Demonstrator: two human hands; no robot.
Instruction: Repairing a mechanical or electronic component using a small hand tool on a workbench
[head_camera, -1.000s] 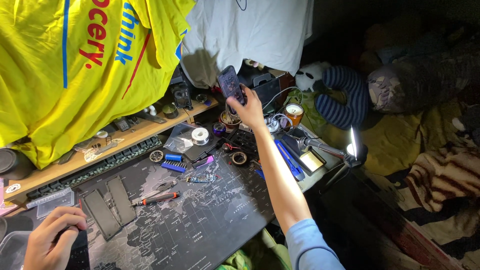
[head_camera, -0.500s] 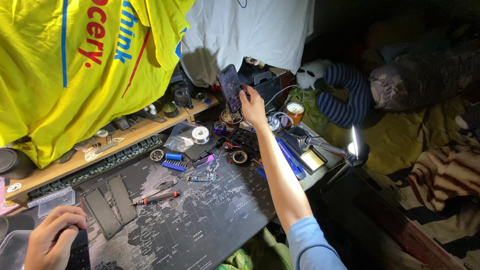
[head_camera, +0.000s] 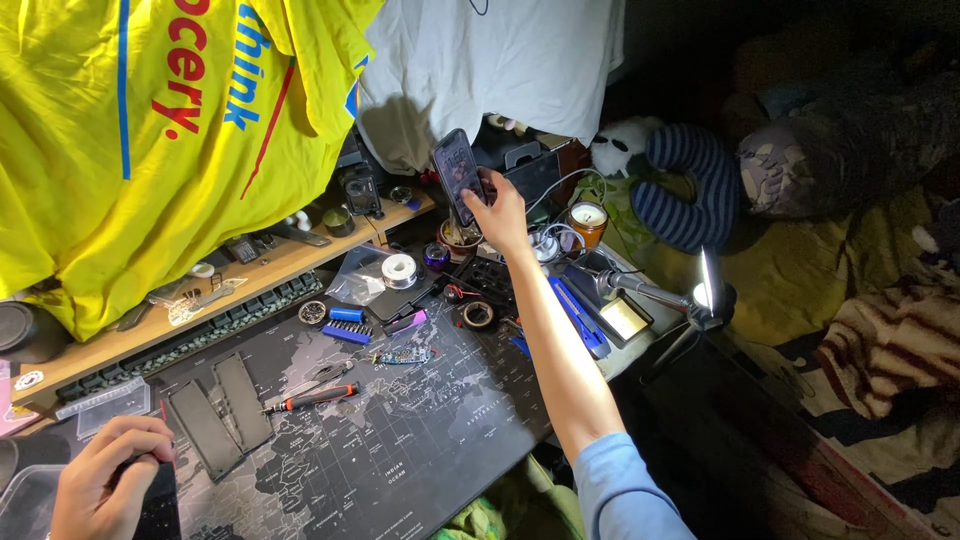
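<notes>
Right hand (head_camera: 497, 212) reaches far across the desk, arm fully stretched, fingers curled around the lower edge of a dark smartphone (head_camera: 458, 175). Phone stands near upright at the back of the desk, long axis running bottom to top with a slight lean to the left, lit screen facing the person. It sits above a small round pot (head_camera: 460, 240); whether it rests in a stand there cannot be told.

Left hand (head_camera: 108, 480) sits at the near left corner, fingers bent and pressed down on a flat black object (head_camera: 158, 500), its make unclear.

Desk mat (head_camera: 400, 440) is dark with a pale world-map print. On it: 2 grey rectangular slabs (head_camera: 220, 412) lying side by side, an orange-and-black screwdriver (head_camera: 305, 398), a small blue box (head_camera: 347, 314), a roll of dark tape (head_camera: 477, 315), a white spool (head_camera: 399, 269) on a clear plastic bag.

Labels and signs: a yellow shirt (head_camera: 150, 140) hangs over the left, with red and blue lettering and a blue stripe. A white cloth (head_camera: 500, 60) hangs beside it. A small clear packet (head_camera: 100, 410) lies flat near the left hand.

A lit desk lamp (head_camera: 708, 290) stands at the desk's right edge. A candle jar (head_camera: 587, 220) sits just right of the right hand.
</notes>
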